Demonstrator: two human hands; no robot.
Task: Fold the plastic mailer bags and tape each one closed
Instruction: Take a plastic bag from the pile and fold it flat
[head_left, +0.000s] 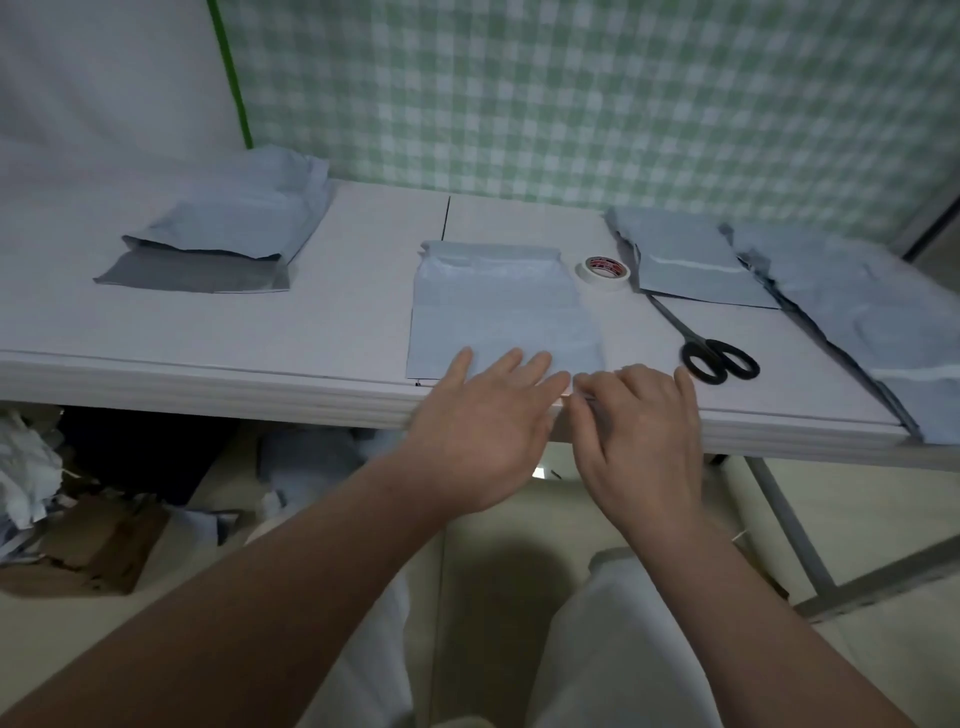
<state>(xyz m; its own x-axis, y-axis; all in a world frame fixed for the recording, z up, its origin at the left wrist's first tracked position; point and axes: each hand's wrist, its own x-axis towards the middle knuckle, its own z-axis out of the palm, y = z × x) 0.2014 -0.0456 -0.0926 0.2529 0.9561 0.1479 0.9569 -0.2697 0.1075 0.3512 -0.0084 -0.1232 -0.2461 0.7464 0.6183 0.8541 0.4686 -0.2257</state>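
Head view: a person's two bare forearms reach forward to the near edge of a white table.
Centre mailer bag: pale grey-blue, lying flat on the table in front of the person, its open mouth at the far end and its near edge close to the table's front rim.
Left hand: relaxed and spread, palm down, with straight fingertips resting on the near edge of the centre mailer bag; it grasps nothing.
Right hand: fingers curled at the bag's near right corner, thumb and forefinger pinching the edge there; the little finger sticks out towards the scissors. This part is somewhat blurred.
Tape roll: white with a red-printed core, lying flat just beside the far right corner of the centre mailer bag.
Scissors: black handles nearest the person, blades pointing away, right of the bag and close to the right hand but apart from it.
Flat bags: unfolded mailers on the right side of the table, more of them running along the right edge.
Folded bags: a puffy pile at the far left of the table, well apart from the hands.
Checked cloth: green and white, hanging behind the table.
Scraps: torn white pieces and brown cardboard on the floor under the table's left side.
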